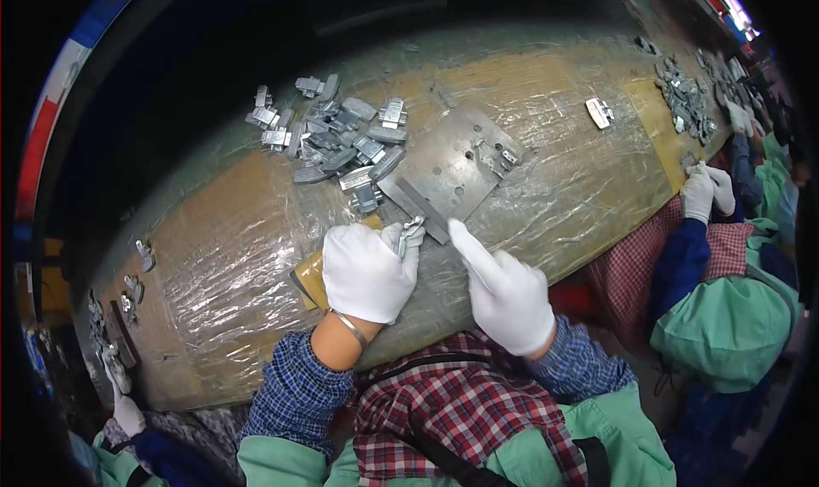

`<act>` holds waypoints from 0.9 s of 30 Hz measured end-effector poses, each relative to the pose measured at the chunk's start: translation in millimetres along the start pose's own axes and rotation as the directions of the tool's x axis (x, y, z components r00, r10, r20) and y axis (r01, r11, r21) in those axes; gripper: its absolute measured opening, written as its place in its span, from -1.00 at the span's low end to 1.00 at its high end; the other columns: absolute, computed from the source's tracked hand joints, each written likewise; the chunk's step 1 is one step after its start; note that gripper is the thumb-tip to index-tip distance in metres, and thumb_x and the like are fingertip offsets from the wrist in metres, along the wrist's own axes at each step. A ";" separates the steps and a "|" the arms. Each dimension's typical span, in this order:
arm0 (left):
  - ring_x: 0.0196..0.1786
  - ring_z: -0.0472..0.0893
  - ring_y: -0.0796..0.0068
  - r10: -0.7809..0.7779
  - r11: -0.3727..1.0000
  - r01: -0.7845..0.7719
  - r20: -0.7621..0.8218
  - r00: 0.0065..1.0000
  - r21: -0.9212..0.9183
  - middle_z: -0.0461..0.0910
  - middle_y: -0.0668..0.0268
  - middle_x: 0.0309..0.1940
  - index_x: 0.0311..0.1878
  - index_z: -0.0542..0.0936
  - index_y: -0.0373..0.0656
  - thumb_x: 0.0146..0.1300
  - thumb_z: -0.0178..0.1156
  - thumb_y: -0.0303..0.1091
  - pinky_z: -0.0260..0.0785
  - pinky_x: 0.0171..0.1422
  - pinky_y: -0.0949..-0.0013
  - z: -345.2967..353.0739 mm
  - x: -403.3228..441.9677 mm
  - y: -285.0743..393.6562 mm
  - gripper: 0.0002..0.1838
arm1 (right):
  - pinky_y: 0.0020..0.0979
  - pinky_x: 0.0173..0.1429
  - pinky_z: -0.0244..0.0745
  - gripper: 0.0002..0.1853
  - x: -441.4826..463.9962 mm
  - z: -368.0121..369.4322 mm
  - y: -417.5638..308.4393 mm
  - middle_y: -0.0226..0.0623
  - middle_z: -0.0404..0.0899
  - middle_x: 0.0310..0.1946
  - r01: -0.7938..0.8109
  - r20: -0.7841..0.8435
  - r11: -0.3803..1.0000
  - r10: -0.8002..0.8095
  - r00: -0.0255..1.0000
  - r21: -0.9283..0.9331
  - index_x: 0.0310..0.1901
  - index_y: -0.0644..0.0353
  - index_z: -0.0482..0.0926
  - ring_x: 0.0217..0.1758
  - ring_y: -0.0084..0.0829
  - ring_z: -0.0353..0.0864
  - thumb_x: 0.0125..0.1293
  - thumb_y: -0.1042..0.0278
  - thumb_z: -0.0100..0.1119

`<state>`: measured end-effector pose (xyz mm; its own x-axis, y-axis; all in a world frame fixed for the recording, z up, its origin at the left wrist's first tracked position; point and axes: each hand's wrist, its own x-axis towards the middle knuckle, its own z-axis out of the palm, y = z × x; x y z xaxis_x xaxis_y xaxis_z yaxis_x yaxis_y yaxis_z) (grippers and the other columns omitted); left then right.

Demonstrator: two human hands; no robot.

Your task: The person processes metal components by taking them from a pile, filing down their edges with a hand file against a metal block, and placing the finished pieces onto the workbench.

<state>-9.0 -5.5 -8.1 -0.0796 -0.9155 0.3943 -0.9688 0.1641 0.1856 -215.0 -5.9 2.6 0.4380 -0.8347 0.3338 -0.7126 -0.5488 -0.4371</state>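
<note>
My left hand (pixel 368 269), in a white glove, is closed around a small silver metal part (pixel 409 238) in its fingertips, beside the near-left edge of a flat steel plate (pixel 465 150). A dark narrow metal bar (pixel 422 208) lies along that edge. My right hand (pixel 509 299), also gloved, has its index finger stretched out, its tip at the near end of the bar. Its other fingers look bent and are partly hidden. Beyond my left hand spreads a heap of similar metal parts (pixel 341 137). The plate has holes and a small fixture (pixel 499 157) at its far right.
A plastic-covered table (pixel 230 291) curves across the view. A yellow piece (pixel 312 282) lies under my left wrist. One metal part (pixel 600 113) lies apart, right of the plate. At right, a co-worker's gloved hands (pixel 704 190) are near another heap (pixel 685 103); a co-worker's hand (pixel 128 414) is lower left.
</note>
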 end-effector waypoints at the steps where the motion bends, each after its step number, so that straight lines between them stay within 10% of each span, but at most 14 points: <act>1: -0.39 0.51 0.02 0.007 1.000 -0.007 -0.002 1.000 -0.012 0.47 0.18 -0.54 -0.33 0.69 -0.09 0.25 0.46 -0.18 0.34 -0.20 0.00 -0.4 0.7 -1.1 -0.78 | -0.22 -0.54 0.46 -0.27 -12.1 -5.1 1.9 -0.36 0.34 -0.58 -0.003 0.016 1.000 0.003 1.000 0.012 0.53 -0.12 0.50 -0.68 -0.26 0.47 0.28 0.51 0.21; 22: -0.41 0.51 0.08 0.133 0.990 -0.125 0.112 0.985 -0.071 0.49 0.23 -0.49 -0.24 0.61 -0.03 0.22 0.52 -0.20 0.29 -0.26 0.00 -10.4 -0.8 -8.9 -0.75 | -0.13 -0.44 0.54 -0.29 24.0 2.9 12.0 -0.24 0.47 -0.53 -0.054 0.084 0.998 0.057 0.995 -0.044 0.50 -0.20 0.53 -0.57 -0.13 0.60 0.28 0.50 0.18; 25: -0.38 0.54 0.07 0.029 0.999 -0.033 -0.102 0.994 -0.039 0.55 0.22 -0.46 -0.15 0.62 0.01 0.23 0.51 -0.18 0.34 -0.21 -0.01 -31.0 -27.3 -45.1 -0.74 | -0.15 -0.35 0.52 -0.37 25.8 5.3 18.8 -0.21 0.55 -0.50 -0.038 -0.071 0.968 0.057 0.996 0.247 0.45 -0.06 0.58 -0.52 -0.13 0.58 0.34 0.59 0.26; 27: -0.22 0.64 0.10 -0.719 0.682 0.621 0.201 0.665 0.386 0.65 0.15 -0.35 -0.17 0.72 -0.10 0.29 0.45 -0.10 0.48 -0.02 0.04 -85.4 -35.8 -120.9 -0.73 | -0.16 -0.34 0.50 -0.40 27.4 5.1 17.2 -0.21 0.55 -0.50 -0.024 -0.073 0.963 0.045 0.996 0.268 0.43 -0.03 0.60 -0.50 -0.14 0.57 0.36 0.59 0.27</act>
<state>131.0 38.7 32.2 0.5964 -0.8010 -0.0522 -0.8011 -0.5981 0.0242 -212.4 -38.4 0.0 0.3647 -0.8528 0.3739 -0.5498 -0.5212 -0.6528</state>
